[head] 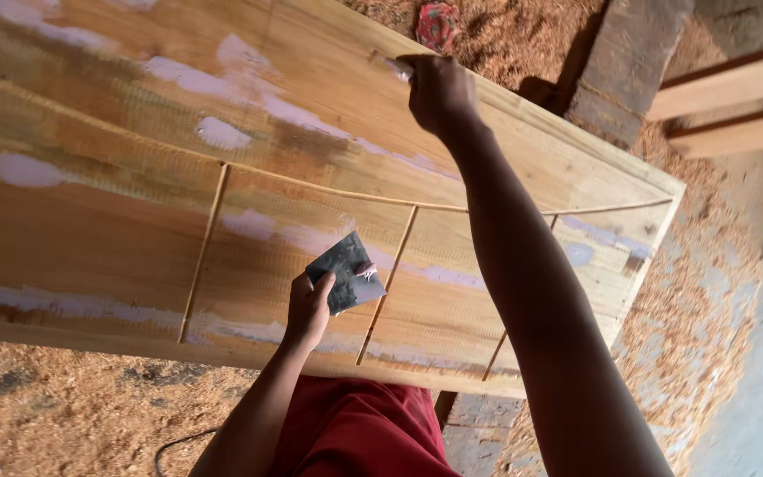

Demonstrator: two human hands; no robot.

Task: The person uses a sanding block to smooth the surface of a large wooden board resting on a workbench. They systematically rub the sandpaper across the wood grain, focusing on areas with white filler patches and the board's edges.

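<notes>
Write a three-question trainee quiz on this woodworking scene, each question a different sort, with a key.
1. True or false: the left hand holds a flat dark scraper smeared with pale filler.
2. Where is the right hand? A) on the floor B) at the far edge of the wooden panel C) on the brick
3. Fill in: the ground around the panel is covered in ____.

Key: 1 true; 2 B; 3 sawdust.

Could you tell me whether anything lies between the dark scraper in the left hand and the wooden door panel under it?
Nothing visible does. The left hand holds the dark scraper directly over bare wood of the door panel. The right hand is at the far edge, well away.
</notes>
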